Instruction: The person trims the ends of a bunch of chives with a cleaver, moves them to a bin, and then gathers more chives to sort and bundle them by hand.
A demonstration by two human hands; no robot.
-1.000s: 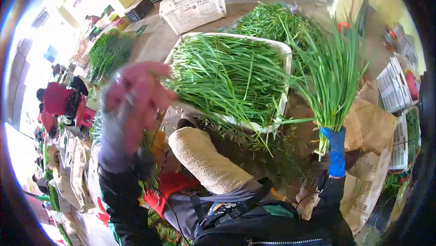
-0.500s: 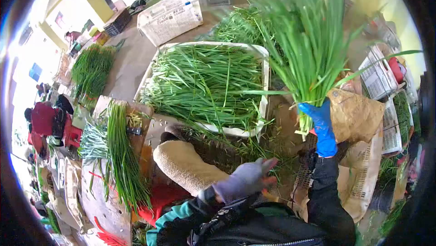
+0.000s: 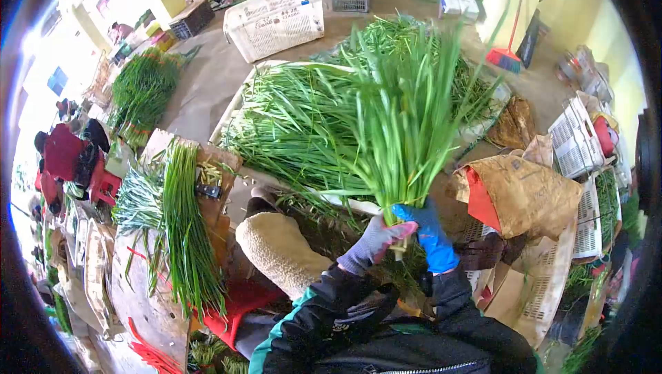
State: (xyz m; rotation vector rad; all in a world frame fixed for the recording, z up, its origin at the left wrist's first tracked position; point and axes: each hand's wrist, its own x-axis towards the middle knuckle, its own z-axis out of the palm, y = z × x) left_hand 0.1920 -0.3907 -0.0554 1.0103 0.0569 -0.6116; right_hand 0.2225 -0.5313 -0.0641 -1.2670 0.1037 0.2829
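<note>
A fanned bunch of garlic chives (image 3: 407, 139) stands upright in front of me, leaves up and pale cut ends down. My right hand (image 3: 427, 230), in a blue glove, is closed around its base. My left hand (image 3: 379, 239), in a grey glove with pink fingertips, closes on the same stems from the other side. Behind the bunch, a white crate (image 3: 231, 108) is heaped with loose chives (image 3: 296, 125). Another long bunch of chives (image 3: 181, 222) lies across the wooden board at my left.
More chives (image 3: 393, 36) are piled beyond the crate. A white basket (image 3: 276, 21) stands farther back. Brown paper (image 3: 531, 191) covers a crate on my right. A broom (image 3: 507, 53) leans at the yellow wall. Red strips (image 3: 153, 350) lie at lower left.
My right hand has brought the bunch down and left, over the edge of the full crate. My left hand, earlier apart from it, now grips the stem ends too.
</note>
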